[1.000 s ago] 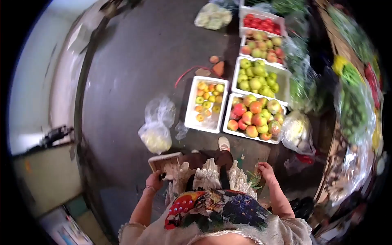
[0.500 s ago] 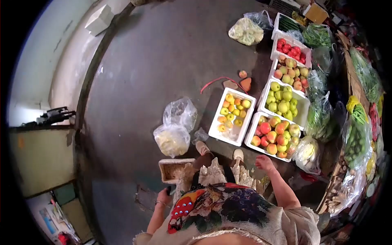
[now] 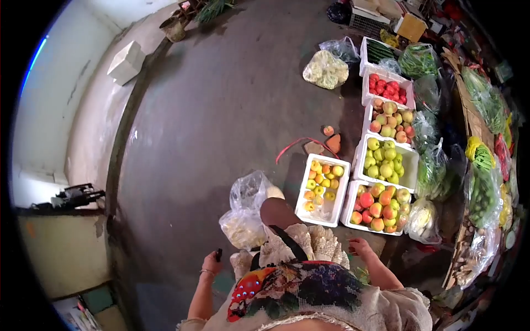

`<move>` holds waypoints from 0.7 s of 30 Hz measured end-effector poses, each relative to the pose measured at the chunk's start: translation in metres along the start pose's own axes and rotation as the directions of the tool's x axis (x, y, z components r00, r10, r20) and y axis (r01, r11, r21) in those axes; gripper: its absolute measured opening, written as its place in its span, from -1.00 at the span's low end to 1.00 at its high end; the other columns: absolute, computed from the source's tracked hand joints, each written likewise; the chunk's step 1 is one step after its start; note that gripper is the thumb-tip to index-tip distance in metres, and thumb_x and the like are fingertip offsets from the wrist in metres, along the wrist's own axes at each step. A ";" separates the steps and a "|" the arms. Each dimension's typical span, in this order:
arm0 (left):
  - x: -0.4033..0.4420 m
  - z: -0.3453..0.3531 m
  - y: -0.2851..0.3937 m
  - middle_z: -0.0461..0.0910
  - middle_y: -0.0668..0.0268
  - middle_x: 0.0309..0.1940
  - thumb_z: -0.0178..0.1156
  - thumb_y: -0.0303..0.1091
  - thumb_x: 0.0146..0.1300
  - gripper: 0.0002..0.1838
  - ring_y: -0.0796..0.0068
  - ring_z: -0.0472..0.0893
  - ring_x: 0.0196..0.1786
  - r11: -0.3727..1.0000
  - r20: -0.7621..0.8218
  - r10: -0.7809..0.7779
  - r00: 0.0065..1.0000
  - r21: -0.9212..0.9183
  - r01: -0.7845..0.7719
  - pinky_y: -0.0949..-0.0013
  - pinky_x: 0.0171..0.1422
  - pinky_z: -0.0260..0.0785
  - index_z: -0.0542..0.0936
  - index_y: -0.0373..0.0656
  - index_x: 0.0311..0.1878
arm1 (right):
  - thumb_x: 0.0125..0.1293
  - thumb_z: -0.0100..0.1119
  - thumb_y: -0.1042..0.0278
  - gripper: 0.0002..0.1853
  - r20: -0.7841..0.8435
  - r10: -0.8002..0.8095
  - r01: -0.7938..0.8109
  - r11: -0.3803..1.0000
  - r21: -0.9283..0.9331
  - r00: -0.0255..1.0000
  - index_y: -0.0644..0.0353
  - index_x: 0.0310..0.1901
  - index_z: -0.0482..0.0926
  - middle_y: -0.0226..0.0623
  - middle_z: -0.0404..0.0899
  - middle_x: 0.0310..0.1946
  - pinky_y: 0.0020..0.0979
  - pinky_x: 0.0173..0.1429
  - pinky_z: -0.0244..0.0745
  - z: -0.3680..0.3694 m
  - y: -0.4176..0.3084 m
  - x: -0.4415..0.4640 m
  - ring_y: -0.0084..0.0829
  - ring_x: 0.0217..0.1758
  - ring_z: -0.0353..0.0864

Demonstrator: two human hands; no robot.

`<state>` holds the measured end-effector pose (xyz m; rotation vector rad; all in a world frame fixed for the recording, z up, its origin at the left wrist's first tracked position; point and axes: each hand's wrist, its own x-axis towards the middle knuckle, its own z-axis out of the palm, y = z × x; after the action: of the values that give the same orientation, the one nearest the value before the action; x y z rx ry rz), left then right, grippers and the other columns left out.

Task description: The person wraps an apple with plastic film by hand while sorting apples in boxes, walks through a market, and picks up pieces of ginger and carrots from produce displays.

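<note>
My left hand [image 3: 212,261] is closed around a small black object [image 3: 219,255], whose kind I cannot make out. It hangs low on the left, apart from the clear plastic bags [image 3: 244,228] on the floor. My right hand [image 3: 360,247] is held out on the right with its fingers loosely apart and nothing in them. Nearest to it are a white foam box [image 3: 346,219] of red and yellow apples [image 3: 376,209] and a smaller foam box [image 3: 301,216] of yellow fruit [image 3: 318,182].
More foam boxes line the right side, with green fruit [image 3: 381,160], peaches [image 3: 390,120], tomatoes [image 3: 388,91] and cucumbers [image 3: 379,51]. Bagged vegetables [image 3: 425,220] stand beside them. A red strap [image 3: 290,148] and brick pieces [image 3: 333,143] lie on the floor.
One leg has swung forward, and the view has shifted so the boxes sit lower and slightly right. My left hand has moved out from the skirt, still holding the black object.
</note>
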<state>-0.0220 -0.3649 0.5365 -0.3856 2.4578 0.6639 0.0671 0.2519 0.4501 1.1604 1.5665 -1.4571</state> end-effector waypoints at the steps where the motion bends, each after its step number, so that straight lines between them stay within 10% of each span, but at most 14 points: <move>1: 0.017 -0.008 0.008 0.64 0.00 -0.29 0.21 -0.39 -0.02 -0.72 -0.05 0.62 -0.14 0.993 -0.023 0.109 0.994 -0.038 -0.110 0.10 -0.12 0.46 0.59 -0.15 -0.17 | 0.29 0.16 0.30 -0.70 -0.010 0.005 -0.006 0.999 -0.033 1.000 0.13 0.04 0.51 -0.32 0.61 -0.39 -0.35 -0.35 0.55 -0.007 0.007 0.016 -0.43 -0.39 0.62; 4: 0.064 -0.028 0.031 0.63 -0.02 -0.27 0.24 -0.38 -0.02 -0.71 -0.07 0.61 -0.15 0.983 0.086 0.146 0.986 0.099 -0.154 0.10 -0.13 0.46 0.57 -0.14 -0.15 | 0.29 0.14 0.32 -0.73 -0.008 0.147 -0.145 0.985 0.095 0.989 0.15 0.00 0.51 -0.27 0.59 -0.43 -0.35 -0.41 0.53 -0.005 -0.028 0.038 -0.40 -0.46 0.61; 7: 0.127 -0.035 0.049 0.63 -0.02 -0.28 0.27 -0.37 -0.04 -0.72 -0.06 0.61 -0.14 0.995 0.142 0.095 0.985 -0.002 -0.095 0.11 -0.11 0.46 0.57 -0.14 -0.18 | 0.30 0.11 0.33 -0.77 0.040 -0.023 0.030 0.981 -0.191 0.999 0.22 -0.06 0.55 -0.28 0.58 -0.50 -0.36 -0.47 0.51 -0.003 -0.029 0.122 -0.41 -0.56 0.55; 9: 0.196 -0.010 0.018 0.63 -0.01 -0.27 0.28 -0.35 -0.06 -0.70 -0.05 0.61 -0.13 0.981 0.138 0.044 0.989 -0.193 -0.017 0.11 -0.08 0.47 0.58 -0.14 -0.18 | 0.25 0.13 0.35 -0.78 0.034 0.065 -0.062 0.994 -0.085 0.997 0.25 -0.13 0.60 -0.31 0.54 -0.55 -0.39 -0.50 0.45 0.010 -0.112 0.131 -0.44 -0.58 0.50; 14: 0.294 -0.079 0.183 0.64 -0.01 -0.31 0.18 -0.33 0.02 -0.72 -0.10 0.62 -0.16 0.946 0.179 0.266 0.947 0.140 -0.292 0.06 -0.13 0.48 0.59 -0.13 -0.15 | 0.29 0.04 0.40 -0.70 -0.014 -0.024 0.026 0.984 0.176 1.000 0.25 0.03 0.55 -0.28 0.58 -0.40 -0.43 -0.43 0.46 0.009 -0.292 0.127 -0.47 -0.52 0.51; 15: 0.310 -0.096 0.219 0.63 -0.02 -0.34 0.17 -0.36 0.02 -0.76 -0.11 0.62 -0.20 0.968 0.201 0.089 0.976 0.212 -0.132 0.05 -0.18 0.47 0.57 -0.14 -0.19 | 0.32 0.03 0.41 -0.71 0.047 -0.046 0.043 0.997 0.067 0.998 0.20 0.05 0.55 -0.25 0.60 -0.36 -0.42 -0.37 0.52 -0.005 -0.313 0.139 -0.45 -0.44 0.58; 21: 0.384 -0.153 0.268 0.63 -0.05 -0.31 0.21 -0.34 -0.04 -0.76 -0.11 0.60 -0.16 0.977 0.054 0.166 0.985 0.127 -0.172 0.04 -0.11 0.47 0.56 -0.17 -0.25 | 0.30 0.14 0.37 -0.81 -0.236 -0.207 0.212 0.977 -0.004 0.950 0.12 -0.07 0.53 -0.35 0.59 -0.43 -0.41 -0.35 0.58 -0.047 -0.477 0.201 -0.46 -0.41 0.64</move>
<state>-0.5054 -0.2701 0.5227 -0.1103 2.4956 0.5682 -0.4443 0.3437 0.4472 1.2469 1.8899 -1.5180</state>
